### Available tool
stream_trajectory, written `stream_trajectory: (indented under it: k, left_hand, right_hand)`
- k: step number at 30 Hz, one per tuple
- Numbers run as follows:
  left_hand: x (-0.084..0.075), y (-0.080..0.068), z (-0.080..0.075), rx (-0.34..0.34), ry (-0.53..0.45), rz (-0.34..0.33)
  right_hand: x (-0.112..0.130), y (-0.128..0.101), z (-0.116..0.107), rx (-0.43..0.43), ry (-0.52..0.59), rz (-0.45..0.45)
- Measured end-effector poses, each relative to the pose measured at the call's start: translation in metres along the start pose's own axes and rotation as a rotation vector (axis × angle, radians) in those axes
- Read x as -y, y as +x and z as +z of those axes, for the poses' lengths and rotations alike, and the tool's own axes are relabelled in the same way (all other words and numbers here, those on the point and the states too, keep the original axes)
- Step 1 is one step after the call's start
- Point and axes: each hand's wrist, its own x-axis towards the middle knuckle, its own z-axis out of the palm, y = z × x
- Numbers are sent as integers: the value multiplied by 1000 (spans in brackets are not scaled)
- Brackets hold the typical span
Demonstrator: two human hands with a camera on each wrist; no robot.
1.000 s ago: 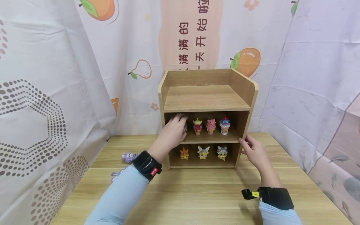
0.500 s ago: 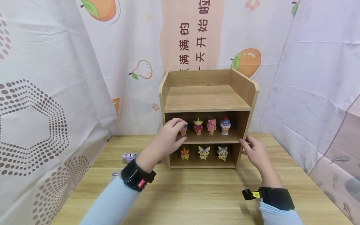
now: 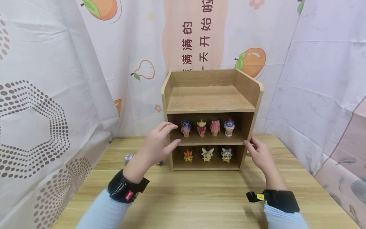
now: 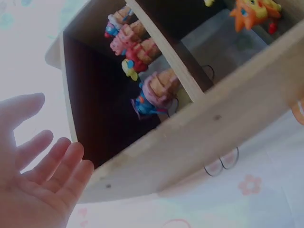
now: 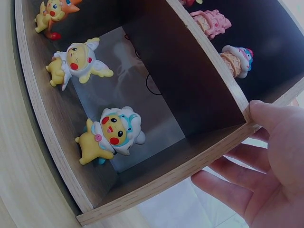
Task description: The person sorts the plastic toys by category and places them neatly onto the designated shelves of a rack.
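Note:
A small wooden shelf (image 3: 210, 99) faces me. At the left of its middle tier stands a blue figurine on a pink ice-cream cone (image 3: 186, 131). My left hand (image 3: 154, 143) is just left of it, thumb and fingers apart and holding nothing; the left wrist view shows the palm and spread fingers beside the shelf's side panel (image 4: 156, 161). My right hand (image 3: 259, 156) grips the shelf's right side panel, thumb at the front edge and fingers around the outside. In the right wrist view, the thumb meets the edge where the middle board joins.
Beside the blue figurine stand a red-and-green figurine (image 3: 201, 129), a pink one (image 3: 215, 128) and a blue-and-white one (image 3: 229, 128). Orange (image 3: 188, 156), grey-eared (image 3: 207, 155) and white-hooded (image 3: 226, 155) yellow figurines line the lower tier. A purple figurine (image 3: 128, 158) lies on the table, partly hidden.
My left hand has let go of the blue figurine and drawn back left out of the middle tier, opening its fingers. The right hand stays on the side panel.

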Motion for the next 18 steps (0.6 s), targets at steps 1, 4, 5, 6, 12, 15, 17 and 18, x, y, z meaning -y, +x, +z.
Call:
stream_trajectory:
  k: [1, 4, 5, 6, 12, 15, 17, 18]
  left_hand:
    - [2, -2, -2, -1, 9, -6]
    - [6, -8, -7, 4, 29, -32]
    - [8, -10, -8, 9, 36, -40]
    - [10, -12, -10, 13, 40, -50]
    - [22, -25, -17, 71, 71, -129]
    - [28, -31, -21, 106, 89, -169]
    - [32, -35, -24, 126, 100, -195]
    - [34, -37, -25, 135, 105, -206]
  right_hand:
    - [0, 0, 0, 0, 1, -1]
    - [0, 1, 0, 1, 7, -1]
    - [0, 1, 0, 1, 9, -1]
    - [-1, 1, 0, 2, 9, 0]
    - [0, 0, 0, 7, 3, 5]
    - [0, 0, 0, 9, -1, 7]
    - [0, 1, 0, 9, -4, 8]
    - [0, 1, 0, 9, -5, 9]
